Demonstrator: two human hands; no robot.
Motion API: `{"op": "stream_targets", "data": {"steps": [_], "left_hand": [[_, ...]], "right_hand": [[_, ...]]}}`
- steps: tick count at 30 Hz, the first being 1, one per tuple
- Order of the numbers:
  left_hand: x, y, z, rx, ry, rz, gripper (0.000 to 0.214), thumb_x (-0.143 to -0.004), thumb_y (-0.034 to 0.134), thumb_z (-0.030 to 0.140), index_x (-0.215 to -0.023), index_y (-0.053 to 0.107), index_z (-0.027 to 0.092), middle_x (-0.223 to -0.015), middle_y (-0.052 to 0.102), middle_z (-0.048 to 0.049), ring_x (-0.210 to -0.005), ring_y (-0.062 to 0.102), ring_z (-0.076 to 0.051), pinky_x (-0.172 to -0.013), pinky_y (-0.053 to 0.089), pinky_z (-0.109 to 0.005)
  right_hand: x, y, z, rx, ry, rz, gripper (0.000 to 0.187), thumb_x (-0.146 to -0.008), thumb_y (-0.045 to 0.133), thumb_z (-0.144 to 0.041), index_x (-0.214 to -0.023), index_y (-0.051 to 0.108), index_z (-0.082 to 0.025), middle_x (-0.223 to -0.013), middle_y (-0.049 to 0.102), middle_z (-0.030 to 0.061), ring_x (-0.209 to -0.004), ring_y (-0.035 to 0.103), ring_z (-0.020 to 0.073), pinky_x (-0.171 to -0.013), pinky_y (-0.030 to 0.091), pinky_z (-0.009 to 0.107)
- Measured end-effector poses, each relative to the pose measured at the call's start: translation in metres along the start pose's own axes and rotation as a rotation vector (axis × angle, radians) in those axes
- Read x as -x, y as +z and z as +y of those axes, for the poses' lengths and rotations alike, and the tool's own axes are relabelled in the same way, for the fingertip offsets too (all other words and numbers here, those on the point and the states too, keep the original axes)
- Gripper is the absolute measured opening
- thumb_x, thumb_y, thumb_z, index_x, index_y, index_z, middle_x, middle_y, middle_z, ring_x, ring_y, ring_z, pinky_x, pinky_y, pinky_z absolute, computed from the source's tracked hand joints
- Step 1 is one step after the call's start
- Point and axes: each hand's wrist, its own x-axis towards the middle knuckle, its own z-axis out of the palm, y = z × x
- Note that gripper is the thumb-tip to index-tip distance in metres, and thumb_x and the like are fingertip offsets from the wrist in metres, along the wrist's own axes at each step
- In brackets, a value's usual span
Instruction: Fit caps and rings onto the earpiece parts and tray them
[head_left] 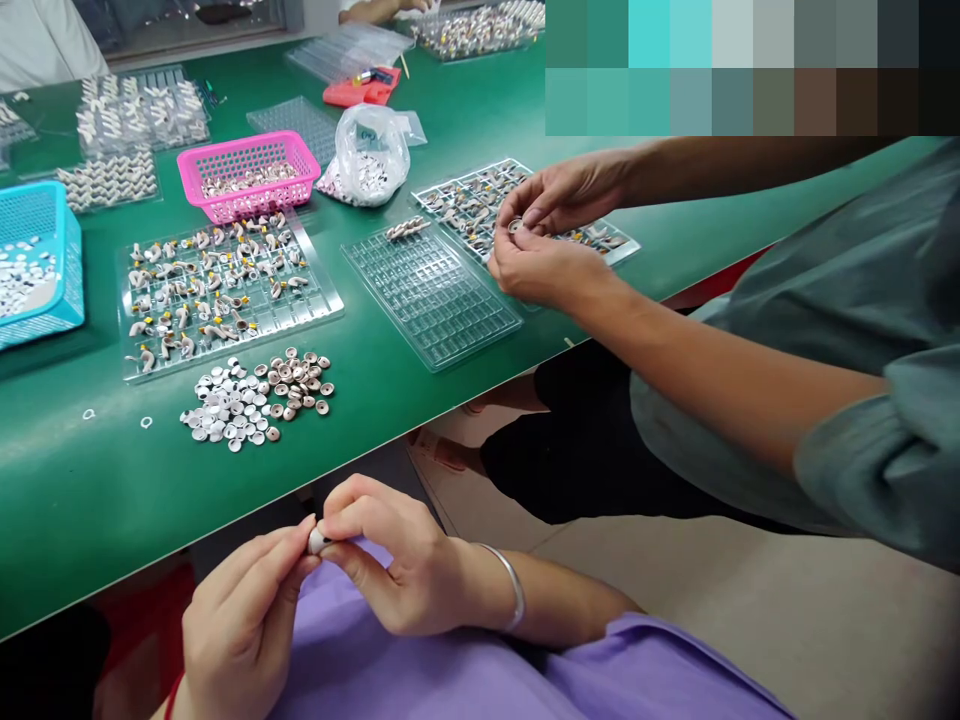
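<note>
- A green table [75,500] spans the view from nine to one o'clock.
- Loose white caps [232,402] lie on it near nine o'clock.
- Left hand [240,615] and right hand [409,570] meet between seven and eight o'clock, fingertips pinching a small white piece [317,541] between them.
- It looks light, stiff, perhaps slippery; opposite edges seem best to hold.

Smooth white piece [318,541], clear plastic tray [442,305] — glossy, shiny metal bangle [517,588]

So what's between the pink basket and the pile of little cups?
In the head view, a clear tray of curved pieces lies between the pink basket and the cups.
</note>
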Motion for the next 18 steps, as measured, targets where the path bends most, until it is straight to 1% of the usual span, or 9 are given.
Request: {"op": "stream_targets", "data": {"steps": [4,6,9,13,15,18], "left_hand": [[0.000,0.000,0.001,0.023,0.000,0.005,0.024,-0.089,0.062,0.008,-0.109,0.070,0.018,-0.098,0.079,-0.0048,-0.083,0.076,-0.015,-0.078,0.062,-0.021],[-0.002,-0.001,0.001,0.037,0.006,-0.007,0.025,-0.088,0.062,0.007,-0.109,0.070,0.018,-0.097,0.079,-0.0048,-0.082,0.076,-0.016,-0.077,0.062,-0.022],[-0.006,-0.004,0.002,0.055,0.036,-0.030,0.024,-0.088,0.062,0.006,-0.107,0.071,0.018,-0.095,0.079,-0.0048,-0.080,0.076,-0.016,-0.075,0.062,-0.022],[-0.013,-0.010,-0.001,0.107,0.073,-0.052,0.029,-0.087,0.062,0.003,-0.110,0.070,0.018,-0.092,0.079,-0.0041,-0.079,0.076,-0.016,-0.072,0.062,-0.022],[-0.016,-0.012,-0.003,0.168,0.100,-0.090,0.031,-0.086,0.062,0.000,-0.111,0.069,0.017,-0.089,0.078,-0.0040,-0.079,0.074,-0.014,-0.071,0.061,-0.021],[-0.022,-0.014,-0.008,0.260,0.122,-0.173,0.026,-0.086,0.062,0.000,-0.106,0.069,0.015,-0.084,0.076,-0.0036,-0.077,0.073,-0.013,-0.069,0.060,-0.020]], "right_hand": [[0.000,0.001,-0.001,-0.002,0.023,0.032,0.011,-0.091,0.053,-0.009,-0.099,0.054,-0.016,-0.083,0.062,0.0070,-0.076,0.060,0.0154,-0.066,0.056,0.025],[0.000,0.000,-0.003,0.006,0.031,0.023,0.010,-0.092,0.053,-0.009,-0.099,0.055,-0.016,-0.083,0.063,0.0076,-0.077,0.060,0.0156,-0.068,0.057,0.026],[-0.003,-0.004,-0.006,0.062,0.066,-0.055,0.007,-0.094,0.052,-0.010,-0.097,0.057,-0.013,-0.083,0.065,0.0095,-0.078,0.061,0.0158,-0.070,0.057,0.025],[-0.007,-0.014,-0.010,0.142,0.092,-0.191,0.016,-0.096,0.047,-0.011,-0.092,0.062,-0.010,-0.081,0.066,0.0112,-0.074,0.059,0.0162,-0.067,0.056,0.025],[-0.009,-0.018,-0.011,0.128,0.103,-0.264,0.019,-0.095,0.048,-0.011,-0.090,0.065,-0.008,-0.080,0.067,0.0117,-0.073,0.060,0.0160,-0.067,0.055,0.025],[-0.011,-0.024,-0.011,0.079,0.145,-0.343,0.020,-0.094,0.050,-0.012,-0.087,0.069,-0.008,-0.079,0.068,0.0104,-0.071,0.061,0.0149,-0.066,0.054,0.023]]}}
